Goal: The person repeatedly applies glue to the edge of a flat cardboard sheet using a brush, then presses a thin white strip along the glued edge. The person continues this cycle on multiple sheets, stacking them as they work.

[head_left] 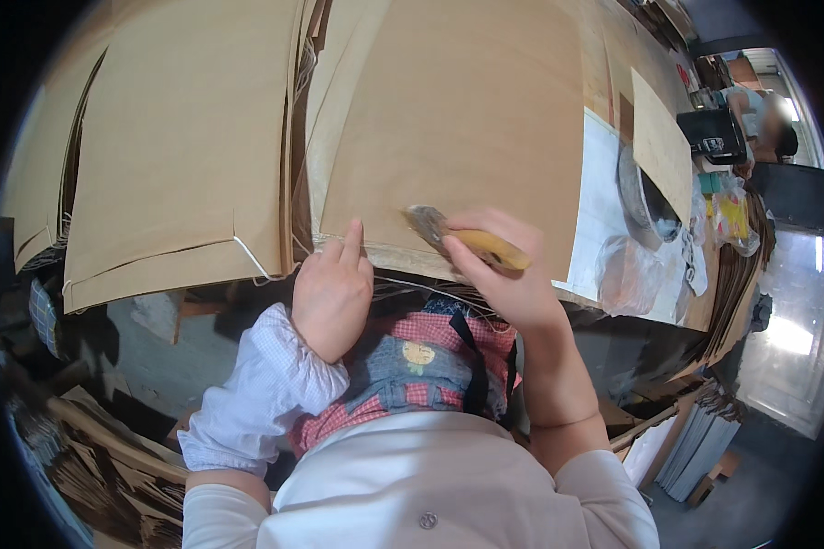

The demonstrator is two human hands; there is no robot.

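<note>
A large sheet of brown kraft paper (458, 110) lies on a stack of similar sheets in front of me. My left hand (332, 293) rests on its near left corner, the fingers stretched out over the paper's edge. In my right hand (504, 265) is a flat brush (490, 248) with a yellow handle and a grey metal band, its blurred tip pointing left just over the sheet's near edge. The closed fingers wrap the handle. Whether the tip touches the paper I cannot tell. A checked white sleeve cover (265, 389) is on my left forearm.
Another brown paper stack (183, 137) with a white string (252, 256) stands to the left. On the right are a round metal basin (645, 197), clear plastic bags (630, 274) and a black box (710, 137). A person (751, 114) is farther back. Cardboard piles (110, 467) lie below left.
</note>
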